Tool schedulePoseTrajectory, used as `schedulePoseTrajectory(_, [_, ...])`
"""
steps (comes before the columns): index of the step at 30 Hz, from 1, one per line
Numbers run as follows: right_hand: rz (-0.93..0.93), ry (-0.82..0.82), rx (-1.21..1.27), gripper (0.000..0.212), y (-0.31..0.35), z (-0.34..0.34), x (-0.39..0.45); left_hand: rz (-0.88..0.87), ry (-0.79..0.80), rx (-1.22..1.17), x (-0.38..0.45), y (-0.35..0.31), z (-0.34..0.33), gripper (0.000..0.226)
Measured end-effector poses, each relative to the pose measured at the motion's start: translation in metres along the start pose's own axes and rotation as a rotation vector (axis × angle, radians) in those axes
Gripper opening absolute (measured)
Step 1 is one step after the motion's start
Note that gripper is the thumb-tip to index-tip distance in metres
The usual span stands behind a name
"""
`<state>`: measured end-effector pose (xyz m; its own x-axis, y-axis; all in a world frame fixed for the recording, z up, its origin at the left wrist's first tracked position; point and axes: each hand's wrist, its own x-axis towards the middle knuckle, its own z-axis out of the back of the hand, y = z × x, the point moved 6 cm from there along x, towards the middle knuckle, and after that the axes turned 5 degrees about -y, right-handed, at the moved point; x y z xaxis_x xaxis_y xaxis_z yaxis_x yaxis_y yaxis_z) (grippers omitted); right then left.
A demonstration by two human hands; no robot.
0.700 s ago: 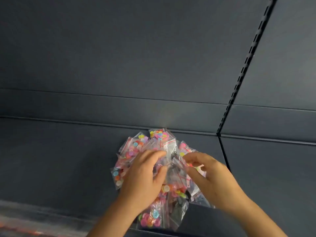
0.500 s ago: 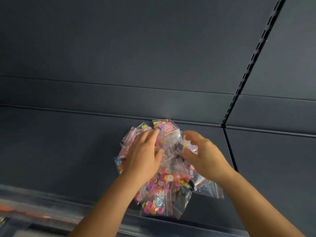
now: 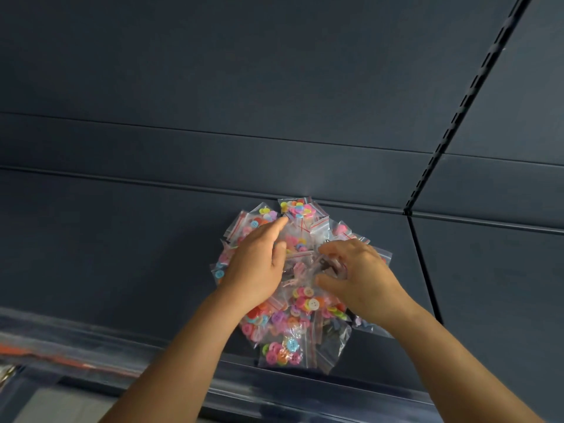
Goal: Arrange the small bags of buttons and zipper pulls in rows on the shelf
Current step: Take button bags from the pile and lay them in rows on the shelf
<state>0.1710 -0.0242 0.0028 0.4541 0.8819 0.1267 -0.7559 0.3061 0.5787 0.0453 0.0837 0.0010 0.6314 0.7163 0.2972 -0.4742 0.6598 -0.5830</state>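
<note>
Both of my hands have slid further onto the pile of small bags (image 3: 297, 303) since the earlier frame. Now my left hand (image 3: 254, 270) lies flat over the heap's left side, fingers straight, forefinger pointing at the back panel (image 3: 213, 154). My right hand (image 3: 360, 276) curls its fingers into the middle of the pile; I cannot tell whether it pinches a bag. That heap sits mid-shelf (image 3: 106, 254), its long axis running from front lip to rear wall.
</note>
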Motion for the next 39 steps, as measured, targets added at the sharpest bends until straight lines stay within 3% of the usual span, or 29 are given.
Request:
schedulePoseTrajectory(6, [-0.022, -0.038, -0.017, 0.039, 0.010, -0.005, 0.003, 0.037, 0.105, 0.205, 0.011, 0.011, -0.009, 0.054])
schedulePoseTrajectory(10, [-0.041, -0.021, -0.023, 0.034, 0.013, -0.007, 0.003, 0.084, -0.006, 0.110, 0.013, 0.013, -0.002, 0.051])
schedulePoseTrajectory(14, [-0.047, 0.015, -0.027, 0.026, 0.012, -0.008, 0.000, 0.049, -0.103, 0.051, 0.012, 0.011, 0.011, 0.030])
schedulePoseTrajectory(18, [-0.106, 0.013, 0.067, 0.022, 0.011, -0.008, 0.001, 0.070, -0.075, -0.125, 0.012, 0.009, 0.019, 0.023])
schedulePoseTrajectory(21, [-0.168, -0.082, 0.199, 0.019, 0.010, -0.002, 0.004, 0.122, -0.046, -0.220, 0.013, 0.011, 0.021, 0.022])
schedulePoseTrajectory(27, [-0.100, -0.203, 0.261, 0.038, 0.027, 0.003, 0.012, 0.132, -0.036, -0.392, 0.016, 0.008, 0.021, 0.022])
schedulePoseTrajectory(31, [-0.122, -0.244, 0.485, 0.009, 0.032, 0.005, 0.017, 0.093, -0.035, -0.420, 0.019, 0.002, 0.024, 0.033])
schedulePoseTrajectory(35, [-0.331, -0.309, 0.923, 0.014, 0.014, 0.011, 0.013, 0.165, -0.035, -0.472, 0.022, 0.009, 0.021, 0.042])
schedulePoseTrajectory(39, [-0.359, -0.307, 1.120, 0.026, 0.012, 0.013, 0.011, 0.169, 0.069, -0.546, 0.026, -0.003, 0.013, 0.034])
